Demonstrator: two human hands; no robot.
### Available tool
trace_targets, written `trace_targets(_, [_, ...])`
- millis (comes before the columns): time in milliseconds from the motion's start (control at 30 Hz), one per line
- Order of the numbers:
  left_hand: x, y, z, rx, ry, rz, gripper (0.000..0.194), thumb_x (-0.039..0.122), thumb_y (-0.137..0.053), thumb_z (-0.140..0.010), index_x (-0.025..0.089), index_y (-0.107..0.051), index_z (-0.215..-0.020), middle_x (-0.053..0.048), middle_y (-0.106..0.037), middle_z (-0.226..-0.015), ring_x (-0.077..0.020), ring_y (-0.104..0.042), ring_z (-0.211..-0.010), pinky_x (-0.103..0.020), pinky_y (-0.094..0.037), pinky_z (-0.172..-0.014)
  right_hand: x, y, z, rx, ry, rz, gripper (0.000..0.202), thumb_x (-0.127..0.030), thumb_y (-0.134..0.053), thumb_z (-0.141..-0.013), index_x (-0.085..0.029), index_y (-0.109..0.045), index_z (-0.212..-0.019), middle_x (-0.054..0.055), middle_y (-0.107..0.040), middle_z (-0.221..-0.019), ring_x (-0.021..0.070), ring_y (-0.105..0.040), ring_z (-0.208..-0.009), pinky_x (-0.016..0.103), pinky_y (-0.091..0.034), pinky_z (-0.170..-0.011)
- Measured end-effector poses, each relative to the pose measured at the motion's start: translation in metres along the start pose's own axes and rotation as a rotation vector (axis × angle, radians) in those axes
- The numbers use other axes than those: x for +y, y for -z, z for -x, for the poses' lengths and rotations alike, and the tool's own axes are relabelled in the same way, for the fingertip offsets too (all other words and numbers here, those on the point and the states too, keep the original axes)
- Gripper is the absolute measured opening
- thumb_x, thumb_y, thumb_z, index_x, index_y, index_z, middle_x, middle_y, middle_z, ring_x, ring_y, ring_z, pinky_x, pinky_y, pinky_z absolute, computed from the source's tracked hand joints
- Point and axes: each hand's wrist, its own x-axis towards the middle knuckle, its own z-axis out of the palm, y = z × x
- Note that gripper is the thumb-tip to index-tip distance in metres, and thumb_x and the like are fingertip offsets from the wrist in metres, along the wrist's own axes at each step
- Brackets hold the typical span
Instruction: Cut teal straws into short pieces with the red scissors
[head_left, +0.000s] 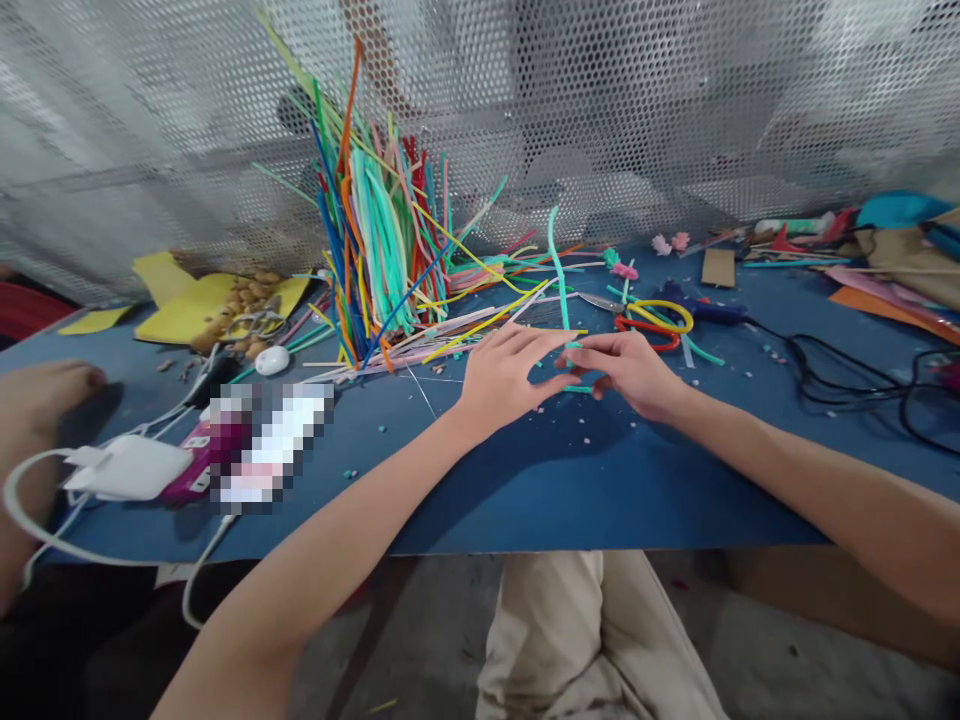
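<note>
A teal pipe cleaner (559,270) rises upright from between my two hands, its lower part bent near the fingertips. My right hand (626,370) pinches it with thumb and fingers. On the other side, my left hand (514,375) has its thumb and forefinger at the same piece, the fingers pressed together and partly over it. A short teal end shows below the fingertips. Scissors with yellow and red handles (660,317) lie just behind my right hand. Loose pipe cleaners (480,322) are spread behind my left hand.
A tall bundle of colored pipe cleaners (382,240) stands before the perforated metal screen (600,110). Right of it are a blue glue gun (705,305) and black cable (825,375). At left are a white charger (131,467), a blurred phone (277,445), yellow sheets (180,305) and another person's hand (56,390).
</note>
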Motion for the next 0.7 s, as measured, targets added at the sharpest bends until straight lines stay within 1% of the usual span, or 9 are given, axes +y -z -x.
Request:
trace_targets(67, [-0.0034,-0.0004,0.0003,-0.024,-0.039,-0.052,0.047,0.053,-0.074,-0.089,0.032,-0.071,-0.131,-0.005,-0.078,-0.119,-0.0263,-0.067,-0.109,-0.042,-0.047,-0.102,-0.0001,-0.0012,0.0008,-0.026,-0.007,0.017,0.036,-0.053,-0.084,-0.073,-0.022,-0.084,-0.092,0.008,-0.079,-0.102,0.0207,-0.067,-0.081,0.026,-0.05,-0.051])
trace_targets(167, [-0.0066,-0.0024,0.0009,-0.027,-0.059,-0.057,0.04,0.05,-0.074,-0.09,0.033,-0.074,-0.126,-0.003,-0.079,-0.116,-0.0249,-0.068,-0.106,-0.041,-0.049,-0.098,0.0004,-0.0018,0.0009,-0.048,0.02,0.072,0.036,-0.053,-0.082,-0.075,-0.022,-0.085,-0.091,0.006,-0.078,-0.092,0.0176,-0.063,-0.077,0.027,-0.051,-0.056])
trace_targets(267, [-0.0064,-0.0041,0.0014,-0.003,-0.07,-0.019,0.035,0.045,-0.076,-0.09,0.033,-0.076,-0.122,-0.002,-0.079,-0.114,-0.024,-0.069,-0.105,-0.041,-0.051,-0.097,0.0014,-0.0007,0.0,-0.051,0.048,0.123,0.035,-0.054,-0.081,-0.076,-0.022,-0.085,-0.089,0.003,-0.073,-0.078,0.0137,-0.056,-0.069,0.027,-0.046,-0.058])
trace_targets(333, [-0.0055,-0.0048,0.0016,0.02,-0.078,0.011,0.031,0.043,-0.076,-0.09,0.032,-0.077,-0.12,-0.002,-0.08,-0.112,-0.0236,-0.069,-0.103,-0.041,-0.052,-0.096,0.002,0.0003,-0.0005,-0.061,0.052,0.127,0.036,-0.055,-0.082,-0.074,-0.022,-0.085,-0.087,0.001,-0.069,-0.073,0.0126,-0.052,-0.067,0.028,-0.043,-0.059])
trace_targets(433, [-0.0053,-0.0057,0.0018,0.025,-0.09,0.041,0.03,0.041,-0.074,-0.092,0.028,-0.077,-0.119,-0.003,-0.08,-0.111,-0.0239,-0.07,-0.101,-0.04,-0.052,-0.095,0.003,0.0011,-0.001,-0.064,0.031,0.107,0.039,-0.058,-0.083,-0.072,-0.022,-0.084,-0.087,0.001,-0.07,-0.074,0.013,-0.053,-0.068,0.029,-0.043,-0.063])
trace_targets(533, [-0.0061,-0.0064,0.0017,0.028,-0.128,0.018,0.03,0.04,-0.075,-0.092,0.024,-0.077,-0.118,-0.003,-0.08,-0.109,-0.0235,-0.071,-0.099,-0.039,-0.053,-0.094,0.0046,0.0012,-0.0014,-0.076,0.004,0.084,0.042,-0.058,-0.083,-0.071,-0.021,-0.085,-0.089,0.002,-0.073,-0.078,0.0133,-0.054,-0.07,0.03,-0.042,-0.065])
trace_targets(633, [-0.0051,-0.0065,0.0009,0.086,-0.18,-0.04,0.028,0.04,-0.077,-0.09,0.025,-0.077,-0.113,-0.002,-0.081,-0.103,-0.0205,-0.072,-0.095,-0.035,-0.055,-0.09,0.0064,0.0014,-0.0022,-0.106,0.023,0.056,0.044,-0.059,-0.083,-0.072,-0.02,-0.085,-0.091,0.002,-0.072,-0.077,0.013,-0.052,-0.068,0.03,-0.042,-0.066])
trace_targets(700, [-0.0029,-0.0061,0.0,0.137,-0.207,-0.05,0.026,0.039,-0.077,-0.09,0.026,-0.077,-0.113,-0.001,-0.081,-0.1,-0.0183,-0.072,-0.091,-0.033,-0.057,-0.087,0.0067,0.0022,-0.0028,-0.119,0.053,0.039,0.045,-0.061,-0.083,-0.072,-0.02,-0.085,-0.092,0.002,-0.073,-0.078,0.0145,-0.055,-0.07,0.032,-0.045,-0.071])
